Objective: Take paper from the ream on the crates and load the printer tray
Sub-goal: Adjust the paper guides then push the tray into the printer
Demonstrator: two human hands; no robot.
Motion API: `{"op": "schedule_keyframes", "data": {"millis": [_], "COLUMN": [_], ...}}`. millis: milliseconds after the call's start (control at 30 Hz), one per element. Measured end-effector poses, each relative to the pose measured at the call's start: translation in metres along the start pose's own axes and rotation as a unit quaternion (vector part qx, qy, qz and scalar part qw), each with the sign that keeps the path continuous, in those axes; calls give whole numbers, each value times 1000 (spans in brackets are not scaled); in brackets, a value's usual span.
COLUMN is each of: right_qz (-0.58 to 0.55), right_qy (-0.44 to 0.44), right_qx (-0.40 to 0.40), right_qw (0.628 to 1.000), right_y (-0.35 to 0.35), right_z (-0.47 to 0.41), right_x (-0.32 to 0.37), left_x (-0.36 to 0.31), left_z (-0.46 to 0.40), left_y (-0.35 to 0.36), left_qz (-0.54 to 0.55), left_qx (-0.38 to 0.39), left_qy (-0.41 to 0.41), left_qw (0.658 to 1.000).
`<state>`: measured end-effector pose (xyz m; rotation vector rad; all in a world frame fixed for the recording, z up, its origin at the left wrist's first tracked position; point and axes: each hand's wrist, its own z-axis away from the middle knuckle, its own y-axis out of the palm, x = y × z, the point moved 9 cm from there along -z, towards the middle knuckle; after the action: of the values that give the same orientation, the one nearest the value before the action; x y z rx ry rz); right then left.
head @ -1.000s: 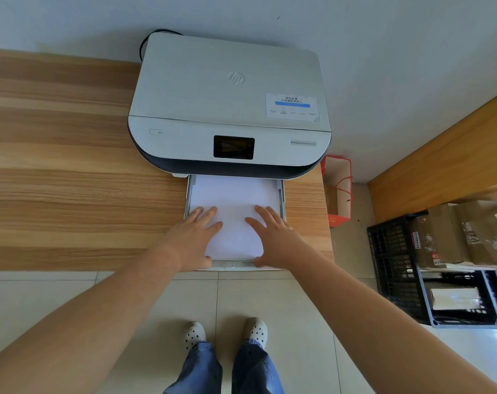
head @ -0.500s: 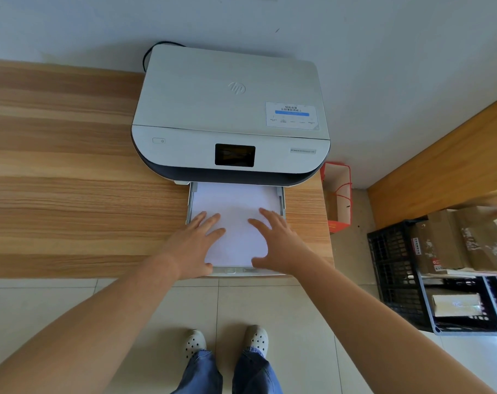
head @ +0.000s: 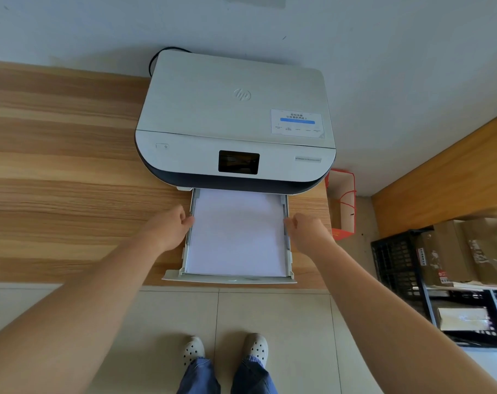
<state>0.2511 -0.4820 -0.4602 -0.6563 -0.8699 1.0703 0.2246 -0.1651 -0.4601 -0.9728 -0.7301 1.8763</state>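
A white printer [head: 236,109] stands on the wooden desk [head: 65,166] with its paper tray [head: 230,280] pulled out toward me. A stack of white paper [head: 237,234] lies flat in the tray. My left hand [head: 167,228] is at the tray's left side, fingers curled, fingertips on the left side guide. At the right side, my right hand [head: 307,231] has its curled fingers on the right side guide. The opened ream [head: 460,318] lies in the black crates [head: 398,265] on the floor at the right.
A red-and-white paper bag [head: 341,206] stands on the floor just right of the desk. Cardboard boxes [head: 452,251] sit on the crates. A wooden panel [head: 440,177] runs along the right. My feet [head: 227,351] are on the tiled floor below the tray.
Both hands have lifted off the top of the paper and moved apart to the tray's two sides. Their fingers have curled onto the side guides.
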Motion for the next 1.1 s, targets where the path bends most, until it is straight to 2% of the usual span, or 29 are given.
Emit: {"op": "schedule_keyframes", "data": {"millis": [133, 367, 600, 1100], "right_qz": [46, 56, 36, 36], "right_qy": [-10, -20, -18, -28], "right_qx": [9, 25, 32, 28], "right_qw": [999, 998, 999, 999], "right_y": [7, 9, 13, 12], "right_z": [-3, -7, -10, -10], "right_x": [7, 9, 7, 12], "left_x": [-9, -19, -22, -27], "left_z": [-4, -7, -15, -15], "left_y": [7, 2, 5, 5], "left_qz": [-21, -98, -92, -112], "left_qx": [6, -2, 35, 23], "left_qy": [6, 33, 34, 53], "left_qw": [1000, 995, 995, 992]}}
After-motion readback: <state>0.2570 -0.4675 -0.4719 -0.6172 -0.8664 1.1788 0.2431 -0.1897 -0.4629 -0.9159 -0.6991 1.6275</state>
